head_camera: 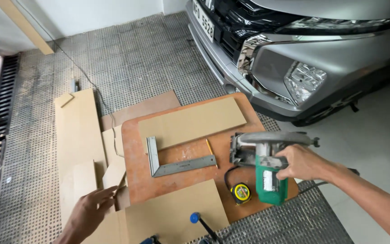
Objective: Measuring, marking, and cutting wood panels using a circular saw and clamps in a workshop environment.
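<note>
Perforated grey floor tiles (150,68) cover most of this garage corner, with a smoother pale floor to the right under the nose of a silver car (321,49) parked close to the work. On the floor lies a reddish-brown work board (136,180) with rounded corners. The right hand (301,162) is closed around the handle of a green circular saw (265,165), which sits on the right part of the board with its grey blade guard toward the car; its black cord (229,174) loops down beside it. Just left of the saw's green body, touching or nearly touching the cord, is a yellow and black tape measure (241,193). A pencil (210,149) lies a little farther left, between the saw and a steel try square (172,162), whose long arm points toward the saw and whose short arm runs up against a tan rectangular panel (192,122) laid across the top of the board. The left hand (89,212) is low in the view, open with fingers held loosely together, resting on or just above a stack of pale wood offcuts (80,140) left of the board; whether it presses on them cannot be told. Another tan panel (177,212) overlaps the board's near edge, and at its lower edge stands a clamp with a blue knob (195,218). A thin cable (82,72) trails away across the tiles toward the wall.
</note>
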